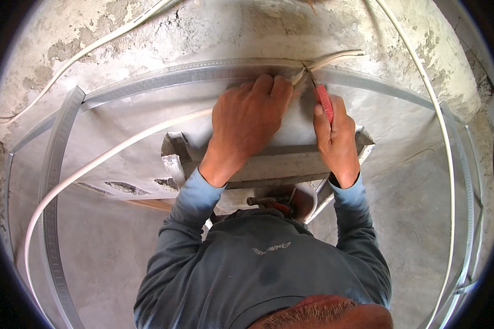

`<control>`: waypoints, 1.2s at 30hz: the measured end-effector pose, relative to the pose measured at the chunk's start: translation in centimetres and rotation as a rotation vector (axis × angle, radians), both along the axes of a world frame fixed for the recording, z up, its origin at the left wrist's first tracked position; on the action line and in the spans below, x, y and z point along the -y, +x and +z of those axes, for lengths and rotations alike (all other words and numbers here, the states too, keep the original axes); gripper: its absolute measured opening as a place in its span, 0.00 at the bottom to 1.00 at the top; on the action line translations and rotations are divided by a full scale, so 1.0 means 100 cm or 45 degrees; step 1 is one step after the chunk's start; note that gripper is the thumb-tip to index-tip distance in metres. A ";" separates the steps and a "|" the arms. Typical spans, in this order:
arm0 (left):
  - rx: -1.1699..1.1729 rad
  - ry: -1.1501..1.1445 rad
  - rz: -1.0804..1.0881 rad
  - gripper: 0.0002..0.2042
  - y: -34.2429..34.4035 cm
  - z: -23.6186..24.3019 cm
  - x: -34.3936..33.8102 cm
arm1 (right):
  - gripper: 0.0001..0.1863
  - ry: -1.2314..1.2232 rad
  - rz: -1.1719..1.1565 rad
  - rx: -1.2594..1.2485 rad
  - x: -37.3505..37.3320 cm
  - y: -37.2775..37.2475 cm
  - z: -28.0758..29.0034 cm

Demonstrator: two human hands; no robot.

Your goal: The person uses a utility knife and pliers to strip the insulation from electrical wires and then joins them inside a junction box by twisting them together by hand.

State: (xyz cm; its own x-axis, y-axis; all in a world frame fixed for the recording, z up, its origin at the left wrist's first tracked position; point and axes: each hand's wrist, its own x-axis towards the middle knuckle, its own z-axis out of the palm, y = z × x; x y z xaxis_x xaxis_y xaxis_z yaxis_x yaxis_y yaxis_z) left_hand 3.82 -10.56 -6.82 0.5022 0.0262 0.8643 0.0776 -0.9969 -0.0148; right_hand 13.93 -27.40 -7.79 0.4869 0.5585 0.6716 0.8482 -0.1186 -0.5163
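Note:
A white cable (123, 145) rises from the lower left in a long arc and runs into my left hand (247, 123), whose fingers are closed around it. Beyond that hand its slit end (340, 56) sticks out to the right, the sheath partly parted. My right hand (339, 134) is wrapped round the red handle of a knife (324, 103). The knife's thin blade points up and touches or lies very close to the cable, just right of my left fingers. Both hands are just below a curved metal profile (164, 78) along the wall.
Below my hands is the worn, plaster-stained top of a ladder (274, 167). A bucket (313, 200) with tools stands near my body. Upright metal studs (57, 148) rise at the left and right. Another white cable (436, 104) hangs down the right side.

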 end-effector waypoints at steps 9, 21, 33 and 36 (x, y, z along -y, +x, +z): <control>0.204 -0.120 0.024 0.13 0.010 -0.005 0.006 | 0.08 0.005 0.096 -0.238 -0.002 -0.005 0.010; -0.042 -0.217 0.025 0.15 -0.007 0.020 0.009 | 0.11 -0.006 0.152 -0.063 0.009 0.010 0.003; 0.037 -0.408 -0.087 0.18 -0.001 0.016 0.003 | 0.09 0.011 0.238 -0.187 0.008 0.011 0.009; -0.131 -0.619 -0.281 0.20 -0.005 0.023 -0.007 | 0.09 -0.037 0.211 -0.214 0.015 0.012 0.008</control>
State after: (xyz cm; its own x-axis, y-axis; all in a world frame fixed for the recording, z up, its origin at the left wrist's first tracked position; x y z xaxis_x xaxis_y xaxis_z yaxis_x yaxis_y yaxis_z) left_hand 3.37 -9.84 -4.52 0.6222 0.2955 0.7249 -0.1116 -0.8831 0.4558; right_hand 15.08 -28.88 -7.03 0.4906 0.6577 0.5716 0.7597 -0.0016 -0.6502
